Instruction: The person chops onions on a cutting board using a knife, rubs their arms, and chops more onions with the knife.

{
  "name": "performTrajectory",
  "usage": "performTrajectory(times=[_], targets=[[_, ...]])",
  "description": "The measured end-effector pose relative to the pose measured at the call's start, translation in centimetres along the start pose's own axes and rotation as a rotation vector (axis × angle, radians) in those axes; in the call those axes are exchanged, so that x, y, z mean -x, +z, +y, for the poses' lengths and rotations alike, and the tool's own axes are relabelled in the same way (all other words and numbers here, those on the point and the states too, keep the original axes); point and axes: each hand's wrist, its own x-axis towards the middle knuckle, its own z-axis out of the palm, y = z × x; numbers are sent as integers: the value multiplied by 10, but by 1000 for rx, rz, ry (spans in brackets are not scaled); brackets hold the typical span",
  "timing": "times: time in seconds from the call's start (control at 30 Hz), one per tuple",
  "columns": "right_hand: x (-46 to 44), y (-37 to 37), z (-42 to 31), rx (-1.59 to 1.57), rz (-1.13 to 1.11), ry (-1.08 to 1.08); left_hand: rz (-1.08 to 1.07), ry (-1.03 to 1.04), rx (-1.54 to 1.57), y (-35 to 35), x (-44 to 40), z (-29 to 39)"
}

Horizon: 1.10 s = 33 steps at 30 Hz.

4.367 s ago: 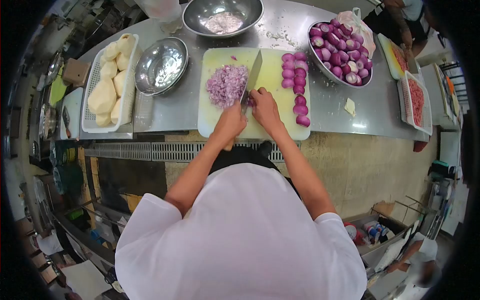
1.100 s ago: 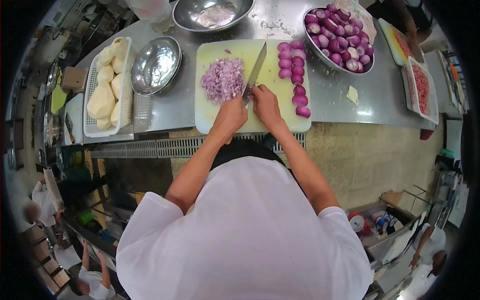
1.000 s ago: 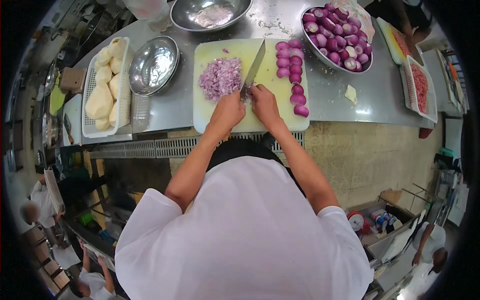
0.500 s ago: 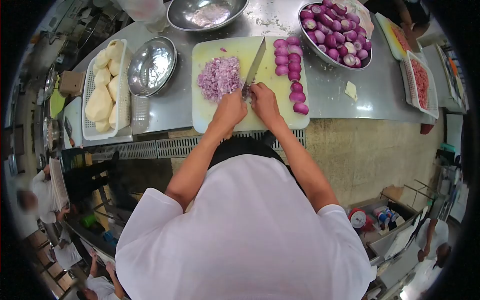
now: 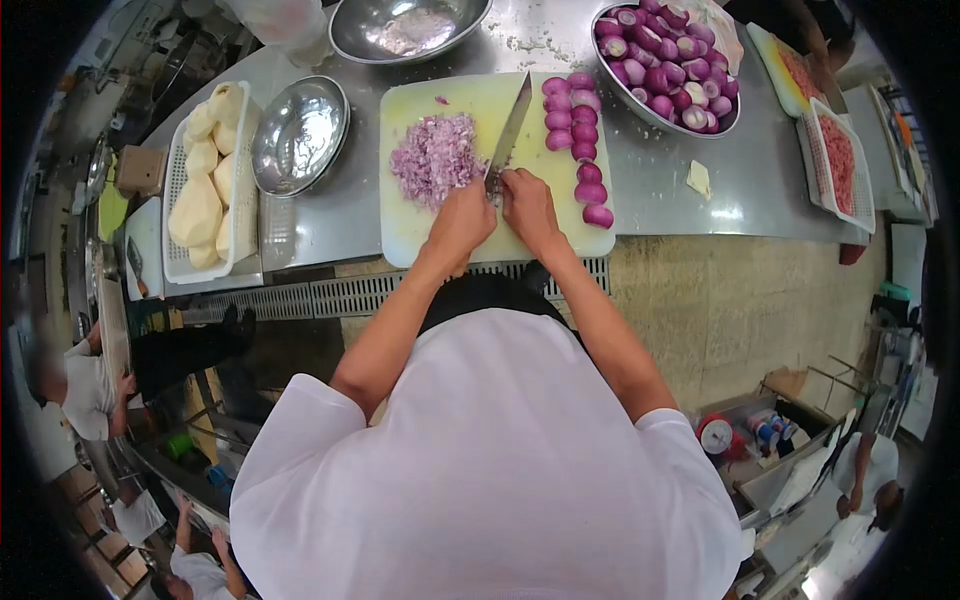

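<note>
My left hand [image 5: 464, 222] is wrapped round the handle of a kitchen knife [image 5: 513, 122], its blade pointing up and away across the cutting board [image 5: 400, 100]. My right hand [image 5: 530, 208] sits just right of the blade, fingers pinched at the board over small purple bits; what they hold is mostly hidden. Left of the knife lies a heap of chopped red onion [image 5: 434, 160]. Peeled onion halves [image 5: 585, 150] stand in two rows along the board's right side.
A steel bowl of peeled red onions [image 5: 668, 75] stands at the back right. Two more metal bowls, one tilted [image 5: 300, 136] and one at the back [image 5: 345, 35], sit left. A white basket holds peeled roots [image 5: 196, 208]. Ground meat [image 5: 835, 160] fills a basket at far right. Other people work nearby.
My hands and the knife stay almost in place. The table scene has shifted very slightly left. A person at the far left has moved a little.
</note>
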Motion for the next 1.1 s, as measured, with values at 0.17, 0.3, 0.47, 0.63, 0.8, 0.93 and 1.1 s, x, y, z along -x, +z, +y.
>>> performTrajectory(times=[0.17, 0.3, 0.47, 0.63, 0.8, 0.93, 1.1], targets=[[-3, -1, 0, -4, -3, 18, 26, 15, -53, -3, 3, 6], [2, -2, 2, 13, -4, -7, -16, -23, -2, -4, 0, 8], [0, -6, 1, 26, -22, 21, 123, 145, -24, 25, -5, -19], [-14, -28, 22, 37, 58, 49, 51, 43, 85, 1, -3, 6], [-49, -64, 37, 320, 197, -32, -98, -77, 301, 4, 41, -1], [-51, -60, 58, 319, 87, -28, -82, -116, 354, -28, 39, -30], [-39, -46, 27, 258, -116, 46, 187, 25, 53, -29, 38, -40]])
